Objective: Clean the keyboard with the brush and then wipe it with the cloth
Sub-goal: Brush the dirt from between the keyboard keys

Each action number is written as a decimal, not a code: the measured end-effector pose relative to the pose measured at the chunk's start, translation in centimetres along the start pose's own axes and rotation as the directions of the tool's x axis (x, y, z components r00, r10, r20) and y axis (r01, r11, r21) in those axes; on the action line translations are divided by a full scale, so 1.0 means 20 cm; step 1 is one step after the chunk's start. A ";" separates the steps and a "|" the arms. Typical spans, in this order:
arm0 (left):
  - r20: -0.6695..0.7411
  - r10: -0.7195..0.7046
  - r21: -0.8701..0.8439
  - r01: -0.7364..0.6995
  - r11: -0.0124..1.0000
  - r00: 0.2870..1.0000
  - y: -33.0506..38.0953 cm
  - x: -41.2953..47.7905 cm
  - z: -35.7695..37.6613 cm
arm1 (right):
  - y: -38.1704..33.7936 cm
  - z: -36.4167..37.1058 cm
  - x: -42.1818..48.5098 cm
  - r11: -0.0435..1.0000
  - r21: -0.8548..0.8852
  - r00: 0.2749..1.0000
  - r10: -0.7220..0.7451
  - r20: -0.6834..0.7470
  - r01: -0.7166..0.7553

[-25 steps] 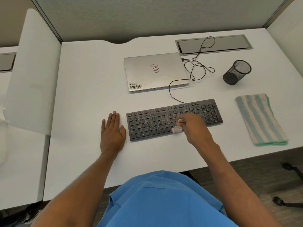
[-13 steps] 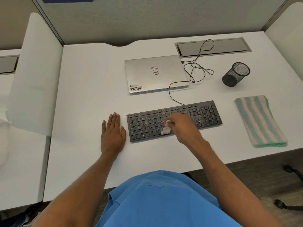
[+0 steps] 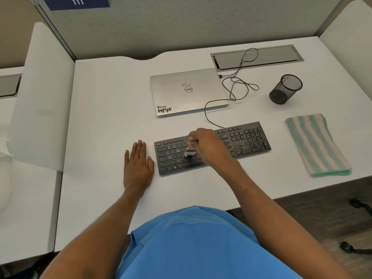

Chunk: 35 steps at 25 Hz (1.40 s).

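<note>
Right hand (image 3: 207, 147): fingers curled round a small brush (image 3: 190, 151), its bristle end down on the letter keys, left of the keyboard's middle
Left hand (image 3: 137, 166): flat, palm down, fingers straight and together, resting on the desk (image 3: 110, 107) just beside the keyboard's left end, holding nothing
Keyboard (image 3: 249, 137): black, on the white desk, pale specks scattered over its right half
Cloth (image 3: 317, 143): folded, green-and-cream striped, right of the keyboard and apart from it
Also on desk: closed silver laptop (image 3: 187, 91) behind the keyboard; looped black cable (image 3: 239, 83); black mesh cup (image 3: 285, 89)
</note>
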<state>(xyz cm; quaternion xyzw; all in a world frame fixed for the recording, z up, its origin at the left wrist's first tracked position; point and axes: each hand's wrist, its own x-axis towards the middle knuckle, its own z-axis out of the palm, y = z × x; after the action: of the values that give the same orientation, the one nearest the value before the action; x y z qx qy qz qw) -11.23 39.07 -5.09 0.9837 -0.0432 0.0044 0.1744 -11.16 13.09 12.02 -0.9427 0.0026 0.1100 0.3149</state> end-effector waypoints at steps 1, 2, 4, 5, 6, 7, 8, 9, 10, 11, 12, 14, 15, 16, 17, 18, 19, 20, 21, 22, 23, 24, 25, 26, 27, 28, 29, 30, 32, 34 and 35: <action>0.000 -0.001 0.000 0.001 1.000 1.000 0.00 0.00 0.00 | 0.00 0.02 0.01 0.999 -0.035 1.000 -0.009 0.021 0.010; 0.001 0.000 -0.001 0.000 1.000 1.000 0.00 0.00 0.00 | 0.00 0.03 0.01 0.998 -0.063 1.000 -0.011 0.029 0.013; 0.004 0.001 -0.003 -0.001 1.000 1.000 0.00 0.00 0.00 | 0.04 0.00 0.02 0.999 -0.019 0.999 0.049 0.022 -0.048; 0.008 -0.001 -0.004 0.001 1.000 1.000 0.00 0.00 0.01 | 0.08 -0.02 0.01 0.996 0.028 0.996 0.087 0.013 -0.087; 0.011 -0.002 -0.003 0.002 1.000 1.000 0.00 0.00 0.01 | 0.12 -0.04 0.01 0.990 0.061 0.992 0.124 0.006 -0.124; 0.013 -0.002 -0.002 0.003 1.000 1.000 -0.01 0.00 0.01 | 0.16 -0.06 0.01 0.984 0.078 0.986 0.164 -0.013 -0.163; 0.012 -0.002 -0.001 0.002 1.000 1.000 -0.01 0.00 0.01 | 0.19 -0.08 0.00 0.981 0.060 0.982 0.185 -0.024 -0.184; 0.010 -0.003 -0.001 0.003 1.000 1.000 -0.01 0.00 0.01 | 0.21 -0.10 0.00 0.980 0.024 0.979 0.201 -0.039 -0.200; 0.009 -0.003 -0.001 0.003 1.000 1.000 -0.01 0.00 0.01 | 0.23 -0.11 0.01 0.979 -0.031 0.978 0.199 -0.057 -0.201; 0.011 -0.003 -0.001 0.003 1.000 1.000 -0.01 0.00 0.01 | 0.22 -0.12 0.01 0.978 -0.111 0.984 0.168 -0.061 -0.174; 0.014 -0.004 0.000 0.004 1.000 1.000 -0.01 0.00 0.01 | 0.19 -0.12 0.02 0.970 -0.191 0.988 0.141 -0.061 -0.150; 0.010 -0.002 -0.001 0.002 1.000 1.000 0.00 0.00 0.01 | 0.12 -0.10 0.04 0.978 -0.199 0.997 0.063 -0.034 -0.068; 0.007 0.000 -0.001 0.000 1.000 1.000 0.00 0.00 0.00 | 0.07 -0.08 0.05 0.985 -0.173 1.000 0.021 -0.012 -0.023; 0.006 0.002 0.000 -0.002 1.000 1.000 0.00 0.00 0.00 | 0.03 -0.05 0.05 0.991 -0.137 1.000 0.005 0.009 -0.004; 0.006 0.003 0.001 -0.003 1.000 1.000 0.00 0.00 0.00 | 0.00 -0.03 0.05 0.993 -0.117 1.000 -0.012 0.024 0.014; 0.005 0.002 0.001 -0.002 1.000 1.000 0.00 0.00 0.00 | -0.01 0.00 0.06 0.992 -0.124 0.999 -0.017 0.045 0.022; 0.005 0.001 0.000 -0.001 1.000 1.000 0.00 0.00 0.00 | -0.01 0.01 0.06 0.991 -0.134 0.999 -0.023 0.042 0.029; 0.004 0.001 -0.001 -0.001 1.000 1.000 0.00 0.00 0.00 | 0.01 0.01 0.06 0.992 -0.123 0.999 -0.003 0.042 0.008; 0.004 0.002 -0.002 -0.002 1.000 1.000 0.00 0.00 0.00 | 0.03 0.00 0.06 0.993 -0.118 0.999 0.002 0.032 0.002; 0.005 0.003 -0.001 -0.003 1.000 1.000 0.00 0.00 0.00 | 0.07 -0.01 0.07 0.993 -0.119 0.999 0.024 0.034 -0.020; 0.005 0.003 0.002 -0.003 1.000 1.000 -0.01 0.00 0.00 | 0.09 -0.04 0.06 0.990 -0.132 0.999 0.042 0.034 -0.038; 0.004 0.004 0.004 -0.004 1.000 1.000 -0.01 0.00 0.01 | 0.11 -0.07 0.05 0.987 -0.138 0.996 0.084 0.033 -0.078; 0.002 0.005 0.006 -0.005 1.000 1.000 -0.01 0.00 0.01 | 0.13 -0.08 0.06 0.985 -0.136 0.994 0.112 0.014 -0.109; 0.001 0.006 0.007 -0.006 1.000 1.000 -0.01 0.00 0.01 | 0.13 -0.09 0.06 0.979 -0.155 0.991 0.134 -0.015 -0.135; 0.001 0.006 0.009 -0.006 1.000 1.000 -0.01 0.00 0.01 | 0.12 -0.08 0.07 0.972 -0.177 0.988 0.151 -0.027 -0.154; 0.001 0.006 0.010 -0.006 1.000 1.000 -0.01 0.00 0.01 | 0.08 -0.07 0.07 0.972 -0.160 0.985 0.173 -0.027 -0.175; 0.000 0.007 0.009 -0.007 1.000 1.000 -0.01 0.00 0.01 | 0.05 -0.05 0.07 0.981 -0.140 0.991 0.136 -0.001 -0.135; -0.003 0.008 0.007 -0.008 1.000 1.000 -0.01 0.00 0.01 | 0.01 -0.02 0.08 0.986 -0.104 0.991 0.132 0.036 -0.128; -0.004 0.008 0.000 -0.008 1.000 1.000 -0.01 0.00 0.00 | -0.07 0.02 0.09 0.992 -0.075 0.990 0.109 0.092 -0.102; -0.004 0.009 -0.003 -0.009 1.000 1.000 0.00 0.00 0.00 | -0.08 0.03 0.07 0.993 -0.094 0.994 0.083 0.072 -0.076; -0.005 0.009 -0.004 -0.009 1.000 1.000 0.00 0.00 0.00 | -0.07 0.03 0.06 0.989 -0.135 0.996 0.068 0.059 -0.059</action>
<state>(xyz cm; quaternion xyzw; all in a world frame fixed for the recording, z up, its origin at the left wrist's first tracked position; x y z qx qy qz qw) -11.19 39.11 -5.17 0.9832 -0.0473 0.0077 0.1763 -9.93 14.62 12.05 -0.9570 0.0153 0.1498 0.2478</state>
